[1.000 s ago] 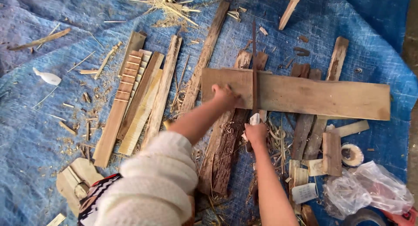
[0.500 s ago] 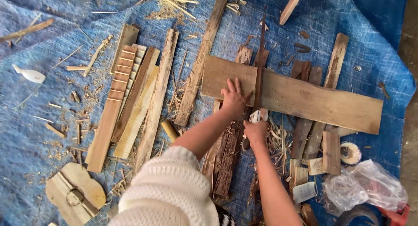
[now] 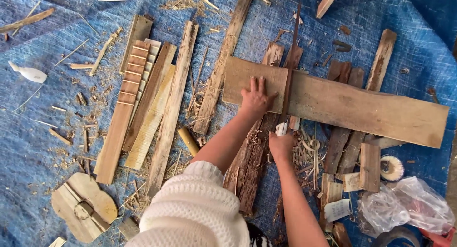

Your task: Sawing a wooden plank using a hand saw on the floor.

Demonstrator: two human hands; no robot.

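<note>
Wide board (image 3: 362,106) lies flat across several rough planks on a blue tarp (image 3: 43,147), sawdust and shavings all over. Saw (image 3: 289,70) stands across the board near its left end, blade edge in the wood. Left hand (image 3: 256,98) flat on the board, fingers spread, just left of the blade. Right hand (image 3: 281,144) closed around the saw handle below the board's near edge. Left of that: fretted neck (image 3: 127,97) among about five long slats. One tape roll (image 3: 391,167), one plastic bag (image 3: 409,209) at right.
</note>
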